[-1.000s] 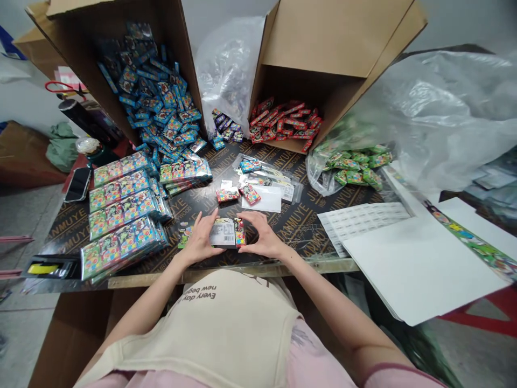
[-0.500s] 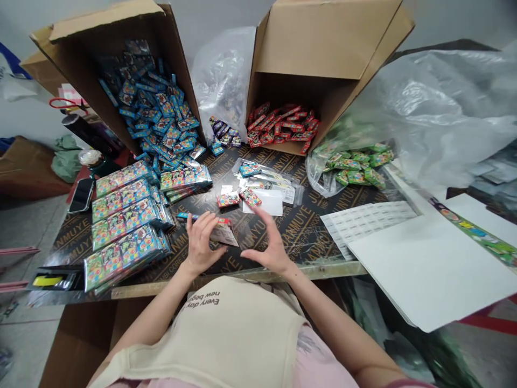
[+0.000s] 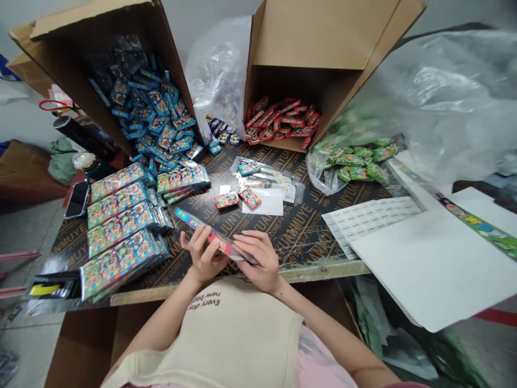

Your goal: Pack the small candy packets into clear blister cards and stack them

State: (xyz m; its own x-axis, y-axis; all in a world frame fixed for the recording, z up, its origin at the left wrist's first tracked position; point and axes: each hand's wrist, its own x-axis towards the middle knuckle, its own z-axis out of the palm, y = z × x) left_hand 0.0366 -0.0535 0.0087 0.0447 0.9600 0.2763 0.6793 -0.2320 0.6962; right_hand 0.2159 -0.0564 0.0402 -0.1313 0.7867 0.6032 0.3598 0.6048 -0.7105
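Note:
A row of small candy-style boxes in a clear plastic sleeve, the multipack [image 3: 221, 242], is held tilted above the front edge of the table. Its blue, purple and red box edges face up. My left hand [image 3: 205, 258] is closed round the pack's near side, fingers curled over it. At the sleeve's right end, my right hand [image 3: 258, 260] has its fingers and thumb closed on the plastic. Beyond my hands, a red box [image 3: 227, 200] and a second red box [image 3: 250, 198] lie beside a blue box [image 3: 249, 168] on clear sleeves and white paper.
Stacks of wrapped packs [image 3: 121, 231] stand at left, near a phone [image 3: 77, 199]. Behind are a carton of blue boxes [image 3: 161, 116], a bag of purple boxes [image 3: 222, 130], a carton of red boxes [image 3: 283, 123] and a bag of green packs [image 3: 359, 161]. White sheets [image 3: 436, 258] overhang at right.
My right hand has moved from open beside the pack to gripping its sleeve end. The pack has turned so its box edges show more. The view has shifted slightly.

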